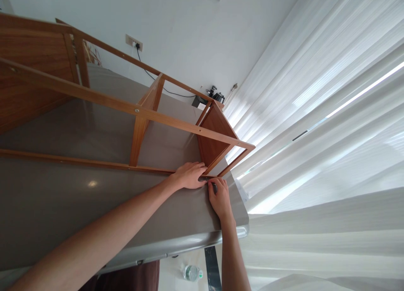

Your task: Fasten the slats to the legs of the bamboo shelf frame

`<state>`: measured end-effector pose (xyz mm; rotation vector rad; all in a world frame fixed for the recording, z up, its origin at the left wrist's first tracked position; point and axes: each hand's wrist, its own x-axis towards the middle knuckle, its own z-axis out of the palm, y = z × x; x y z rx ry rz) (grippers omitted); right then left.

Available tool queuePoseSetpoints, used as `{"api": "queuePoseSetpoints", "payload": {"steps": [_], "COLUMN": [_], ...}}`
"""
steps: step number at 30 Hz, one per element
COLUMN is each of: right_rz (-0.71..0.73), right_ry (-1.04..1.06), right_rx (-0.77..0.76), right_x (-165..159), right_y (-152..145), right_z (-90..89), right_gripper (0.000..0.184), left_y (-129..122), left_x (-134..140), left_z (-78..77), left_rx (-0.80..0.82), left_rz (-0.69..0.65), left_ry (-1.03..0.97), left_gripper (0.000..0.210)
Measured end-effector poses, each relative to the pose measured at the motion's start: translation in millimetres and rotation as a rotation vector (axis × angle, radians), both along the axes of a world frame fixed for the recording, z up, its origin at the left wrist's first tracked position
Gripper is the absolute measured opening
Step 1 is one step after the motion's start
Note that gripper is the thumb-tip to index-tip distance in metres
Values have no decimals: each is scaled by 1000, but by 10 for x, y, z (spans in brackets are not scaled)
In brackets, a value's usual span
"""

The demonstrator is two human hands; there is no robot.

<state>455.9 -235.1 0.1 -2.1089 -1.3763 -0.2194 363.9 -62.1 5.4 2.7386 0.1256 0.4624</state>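
Note:
A wooden shelf rack (170,122) lies on its side across the grey table (176,211). My left hand (190,175) is closed over its near lower rail, beside the end shelf panel (216,133), with the thumb on the rail's outer side. Just to the right, my right hand (220,197) pinches a small dark tool (203,178) against that rail close to the corner. It looks like a hex key, but the fingers hide much of it. Screw heads show along the upper rail.
White curtains (315,127) hang beyond the table's right end. A wall socket (134,43) with a plugged-in black cord is behind the rack. Dark items (217,96) stand at the far corner. Below the near table edge is a clear plastic bottle (192,273).

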Motion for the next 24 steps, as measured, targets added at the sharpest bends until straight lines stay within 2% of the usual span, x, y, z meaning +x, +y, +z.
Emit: {"api": "queuePoseSetpoints", "payload": {"steps": [24], "right_rz": [-6], "right_ry": [12], "right_rx": [36], "right_x": [-13], "right_y": [-13], "right_z": [2], "right_gripper": [18], "left_y": [5], "left_x": [-5], "left_z": [11], "left_rx": [-16], "left_rz": [10], "left_ry": [15], "left_gripper": [28]}}
